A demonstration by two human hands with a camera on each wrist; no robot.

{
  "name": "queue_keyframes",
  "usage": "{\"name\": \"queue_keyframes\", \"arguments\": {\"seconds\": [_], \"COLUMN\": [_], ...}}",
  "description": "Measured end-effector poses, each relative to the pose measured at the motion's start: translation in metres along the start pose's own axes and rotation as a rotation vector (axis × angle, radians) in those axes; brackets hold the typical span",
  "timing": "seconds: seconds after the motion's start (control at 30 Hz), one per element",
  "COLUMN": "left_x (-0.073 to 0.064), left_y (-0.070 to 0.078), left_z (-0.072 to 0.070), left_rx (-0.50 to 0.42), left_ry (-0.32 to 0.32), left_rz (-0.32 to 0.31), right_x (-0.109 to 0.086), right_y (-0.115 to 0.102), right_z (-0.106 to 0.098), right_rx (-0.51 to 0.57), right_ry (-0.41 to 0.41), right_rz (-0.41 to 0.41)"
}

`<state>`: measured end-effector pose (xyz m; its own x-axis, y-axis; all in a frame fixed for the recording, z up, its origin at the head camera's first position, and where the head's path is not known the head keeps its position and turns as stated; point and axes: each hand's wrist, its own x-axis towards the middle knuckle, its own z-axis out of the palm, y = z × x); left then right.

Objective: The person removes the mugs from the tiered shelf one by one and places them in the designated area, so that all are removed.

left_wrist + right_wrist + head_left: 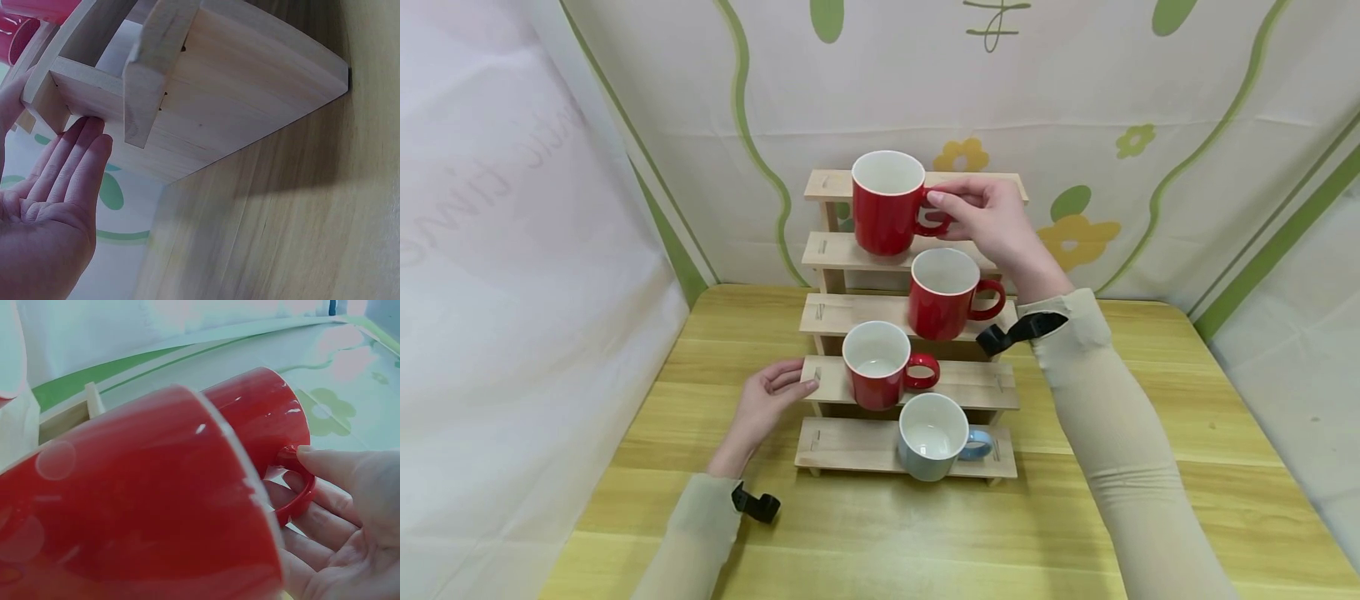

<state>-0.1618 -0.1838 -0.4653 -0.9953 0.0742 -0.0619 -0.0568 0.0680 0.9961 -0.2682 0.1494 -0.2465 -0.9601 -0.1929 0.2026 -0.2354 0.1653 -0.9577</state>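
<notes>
In the head view my right hand (981, 218) pinches the handle of a red mug (883, 218), white inside and upright, over the second step from the top. Whether its base touches that step I cannot tell. The right wrist view shows thumb and fingers about the handle (299, 503). My left hand (765, 407) holds the left end of the second-lowest step of a wooden stepped stand (850, 317). In the left wrist view its fingers (65, 165) reach along the underside; the thumb is partly hidden.
Another red mug (938, 304) stands on the middle step, close below my right hand. A third red mug (874, 383) is on the second-lowest step. On the bottom step sits a light blue mug (928, 450). A patterned cloth (662, 108) hangs behind the wooden table (865, 542).
</notes>
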Motion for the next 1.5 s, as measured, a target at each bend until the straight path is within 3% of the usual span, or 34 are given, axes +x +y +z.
{"name": "queue_keyframes", "arguments": {"seconds": [0.6, 0.9, 1.5], "left_x": [0.002, 0.003, 0.002], "left_y": [-0.002, -0.005, -0.002], "left_z": [0.000, -0.001, 0.000], "left_rx": [-0.013, -0.015, -0.014], "left_ry": [0.008, 0.011, 0.006], "left_rz": [0.004, 0.001, 0.017], "right_x": [-0.016, -0.026, -0.059], "right_y": [-0.013, -0.008, 0.002], "right_z": [-0.036, -0.062, -0.121], "right_rx": [0.172, 0.250, 0.318], "right_ry": [0.113, 0.145, 0.261], "right_rz": [-0.038, -0.070, -0.058]}}
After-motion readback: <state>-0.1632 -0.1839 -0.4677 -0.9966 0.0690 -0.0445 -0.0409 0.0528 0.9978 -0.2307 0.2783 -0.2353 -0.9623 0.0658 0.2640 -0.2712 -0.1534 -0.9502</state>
